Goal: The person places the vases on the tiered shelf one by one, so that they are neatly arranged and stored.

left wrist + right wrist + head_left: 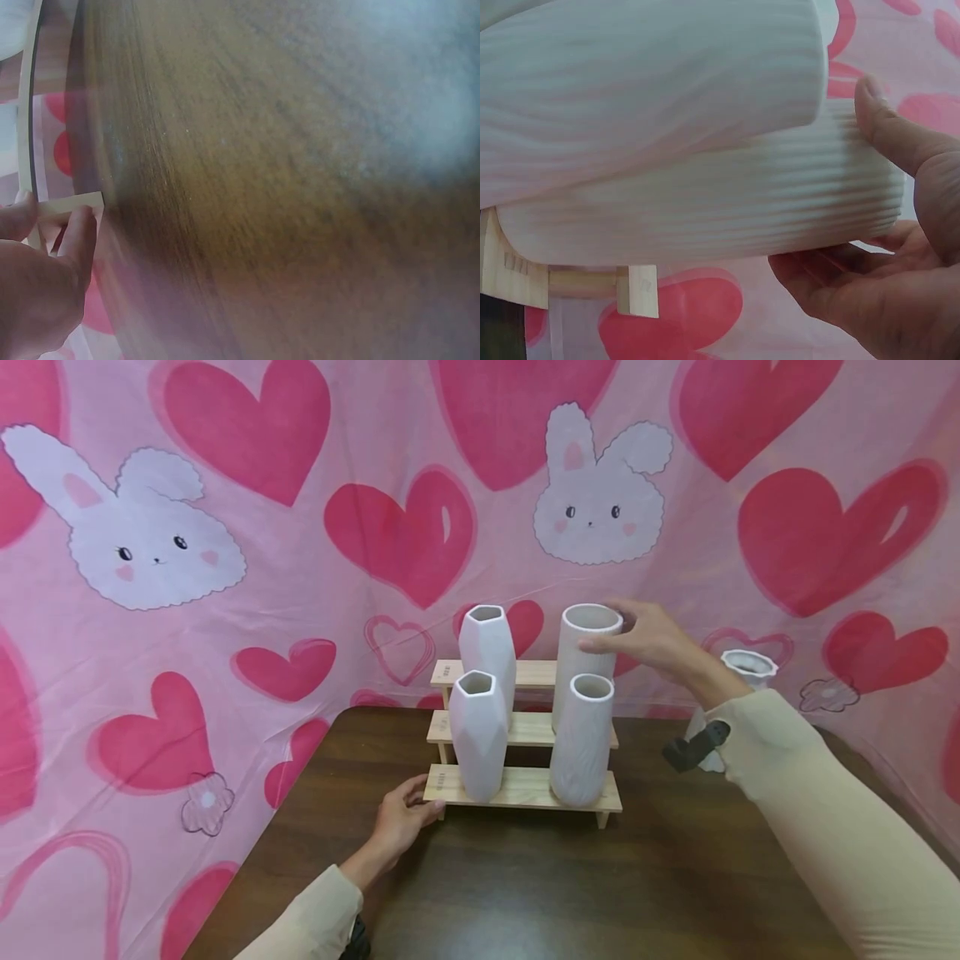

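A three-tier wooden stand point(525, 787) carries white vases in two columns. My right hand point(660, 639) holds the tall ribbed vase point(567, 685) near its rim, thumb on the near side and fingers round the far side. That vase stands upright on the middle tier; in the right wrist view its ribs point(705, 217) show. Before it, on the lowest tier, is a narrower wavy-textured vase point(581, 752). On the left are a front faceted vase point(478, 743) and a rear faceted vase point(487, 652). My left hand point(401, 818) pinches the stand's front left end.
A white vase with a scalloped rim point(750, 664) stands on the table at the right, partly hidden by my right forearm. Beneath everything lies a dark wooden table point(525, 885). A pink cloth with hearts and rabbits point(420, 435) hangs close behind.
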`<state>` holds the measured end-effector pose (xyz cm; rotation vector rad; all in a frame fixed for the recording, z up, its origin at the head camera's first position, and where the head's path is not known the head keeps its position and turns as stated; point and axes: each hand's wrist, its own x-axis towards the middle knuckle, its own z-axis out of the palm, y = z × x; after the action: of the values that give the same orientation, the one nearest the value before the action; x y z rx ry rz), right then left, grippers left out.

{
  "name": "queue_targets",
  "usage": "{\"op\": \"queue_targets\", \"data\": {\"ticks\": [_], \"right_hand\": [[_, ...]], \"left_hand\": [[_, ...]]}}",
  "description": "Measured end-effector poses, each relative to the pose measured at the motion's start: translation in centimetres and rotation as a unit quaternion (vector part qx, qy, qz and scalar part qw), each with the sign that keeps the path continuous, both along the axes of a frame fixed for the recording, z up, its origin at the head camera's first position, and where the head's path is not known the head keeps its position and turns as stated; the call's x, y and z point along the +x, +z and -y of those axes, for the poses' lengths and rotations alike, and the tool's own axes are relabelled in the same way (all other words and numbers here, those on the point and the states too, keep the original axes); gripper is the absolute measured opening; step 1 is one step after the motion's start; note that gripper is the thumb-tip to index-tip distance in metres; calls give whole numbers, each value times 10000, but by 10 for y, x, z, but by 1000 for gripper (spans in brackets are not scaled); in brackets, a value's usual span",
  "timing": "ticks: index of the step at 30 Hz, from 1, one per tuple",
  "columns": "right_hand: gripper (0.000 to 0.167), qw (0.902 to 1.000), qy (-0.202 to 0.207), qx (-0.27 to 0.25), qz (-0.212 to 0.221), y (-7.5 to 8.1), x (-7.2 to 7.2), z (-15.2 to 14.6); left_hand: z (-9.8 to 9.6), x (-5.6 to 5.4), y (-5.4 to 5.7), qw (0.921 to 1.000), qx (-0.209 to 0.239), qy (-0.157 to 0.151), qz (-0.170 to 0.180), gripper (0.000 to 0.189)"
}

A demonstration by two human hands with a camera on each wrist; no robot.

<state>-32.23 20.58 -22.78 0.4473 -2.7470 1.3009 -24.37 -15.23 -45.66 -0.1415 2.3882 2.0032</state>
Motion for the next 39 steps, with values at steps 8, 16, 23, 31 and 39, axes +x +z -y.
{"op": "queue_targets", "data": {"ticks": [8,16,23,31,39], "right_hand": [[83,9997,160,-171,91,3,4,-19],[82,9998,-8,-191,23,-4,4,-56],[81,9993,-294,-152,159,-18,2,-87],[74,9954,-889,-31,-351,-33,4,-120],[84,9921,-1210,75,-331,-57,1,-162]], "left_hand": [[0,0,2,10000,8,-55,-5,55],[-1,-4,-1,10000,1,-17,-37,56],[-2,-7,-2,10000,29,-4,-12,55],[-2,-7,-2,10000,-1,5,-7,55],[-1,-7,-3,10000,6,-25,-30,56]]}}
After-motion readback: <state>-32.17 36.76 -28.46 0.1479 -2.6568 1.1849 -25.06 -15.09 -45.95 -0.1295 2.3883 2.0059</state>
